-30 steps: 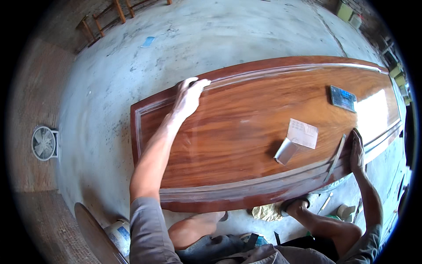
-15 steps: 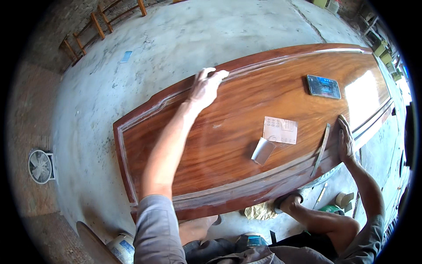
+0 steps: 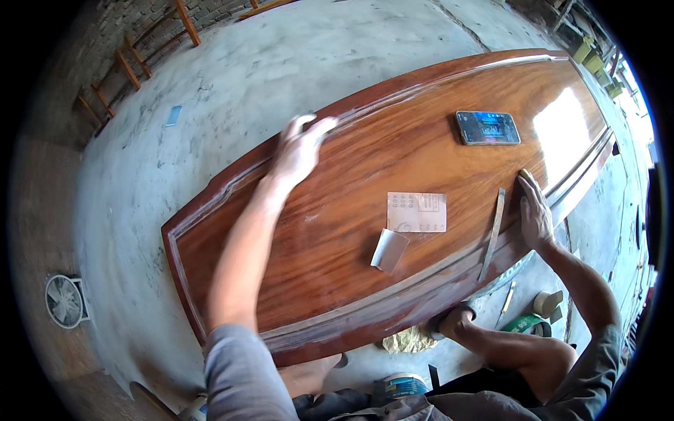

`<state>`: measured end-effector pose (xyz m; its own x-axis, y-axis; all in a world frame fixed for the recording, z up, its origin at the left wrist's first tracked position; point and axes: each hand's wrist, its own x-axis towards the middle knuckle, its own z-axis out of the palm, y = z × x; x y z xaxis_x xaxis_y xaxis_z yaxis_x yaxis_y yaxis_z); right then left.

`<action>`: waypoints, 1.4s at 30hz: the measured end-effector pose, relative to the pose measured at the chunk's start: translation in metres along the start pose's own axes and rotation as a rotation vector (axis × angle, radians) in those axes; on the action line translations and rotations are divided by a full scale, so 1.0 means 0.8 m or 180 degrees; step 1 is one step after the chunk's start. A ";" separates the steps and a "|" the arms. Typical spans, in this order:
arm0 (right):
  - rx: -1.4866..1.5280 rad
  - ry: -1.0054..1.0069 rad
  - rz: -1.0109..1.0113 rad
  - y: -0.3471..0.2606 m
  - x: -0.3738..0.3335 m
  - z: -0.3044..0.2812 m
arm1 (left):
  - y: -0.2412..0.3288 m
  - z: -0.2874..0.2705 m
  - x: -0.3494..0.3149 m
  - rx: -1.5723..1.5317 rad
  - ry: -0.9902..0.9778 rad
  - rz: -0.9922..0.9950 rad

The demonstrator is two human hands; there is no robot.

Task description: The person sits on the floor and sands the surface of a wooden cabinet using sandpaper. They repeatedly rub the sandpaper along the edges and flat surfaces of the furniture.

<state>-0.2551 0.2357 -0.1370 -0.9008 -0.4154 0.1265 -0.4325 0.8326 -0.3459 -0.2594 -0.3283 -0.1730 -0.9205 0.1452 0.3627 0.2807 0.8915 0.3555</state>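
A large glossy reddish-brown wooden panel (image 3: pixel 337 210) with whitish, dusty edge grooves lies in front of me. At its far edge, my left hand (image 3: pixel 298 154) is slightly blurred, its fingers bent over the raised border; whatever they may hold is hidden. My right hand (image 3: pixel 536 214) rests flat on the near right side, fingers stretched out, holding nothing. Beside it lies a thin flat strip (image 3: pixel 493 235). A sheet of sandpaper (image 3: pixel 417 212) and a smaller folded piece (image 3: pixel 390 250) sit mid-panel. Farther back is a phone (image 3: pixel 488 128) with its screen lit.
A round fan (image 3: pixel 64 302) stands on the far left. Wooden frames (image 3: pixel 137 59) lean at the back-left brick wall. A blue piece (image 3: pixel 173 116) lies on the concrete floor. Below the near edge are crumpled paper (image 3: pixel 409 340), a tub (image 3: pixel 405 384) and a green tape roll (image 3: pixel 528 325).
The view has shifted, so the panel and the things on it appear farther left. My left hand stays along the far border; my right hand remains flat near the strip.
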 end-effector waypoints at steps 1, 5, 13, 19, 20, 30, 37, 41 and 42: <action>-0.0043 0.0017 0.0033 -0.003 0.002 -0.005 | -0.013 -0.017 -0.019 -0.0016 0.0011 0.0036; -0.0100 -0.0004 0.0167 -0.010 0.001 -0.014 | -0.010 -0.017 -0.017 0.0155 0.0228 0.0296; -0.0118 -0.0035 -0.0021 -0.003 0.002 -0.006 | 0.017 0.016 0.036 0.0380 0.0103 0.0475; -0.0150 -0.0069 0.0016 -0.009 0.008 -0.009 | 0.029 0.043 0.059 -0.0037 0.0369 0.0344; -0.0175 -0.0091 -0.0063 -0.009 0.009 -0.008 | 0.043 0.061 0.082 -0.0061 0.0396 0.0305; -0.0248 -0.0071 0.0076 -0.010 0.001 -0.007 | 0.017 0.051 0.059 0.0013 0.0381 0.0500; -0.0139 -0.0073 -0.0120 -0.006 0.005 -0.010 | 0.062 0.074 0.104 -0.0060 0.0156 0.0432; -0.0223 0.0020 -0.0104 -0.004 0.002 -0.016 | -0.009 -0.008 -0.015 0.0060 0.0098 0.0150; -0.0276 0.0031 -0.0115 -0.005 0.002 -0.016 | -0.012 -0.018 -0.037 -0.0860 0.0157 -0.0478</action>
<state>-0.2551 0.2367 -0.1234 -0.8847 -0.4426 0.1465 -0.4661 0.8459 -0.2591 -0.2311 -0.3476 -0.1752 -0.9447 -0.0063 0.3278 0.2108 0.7542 0.6219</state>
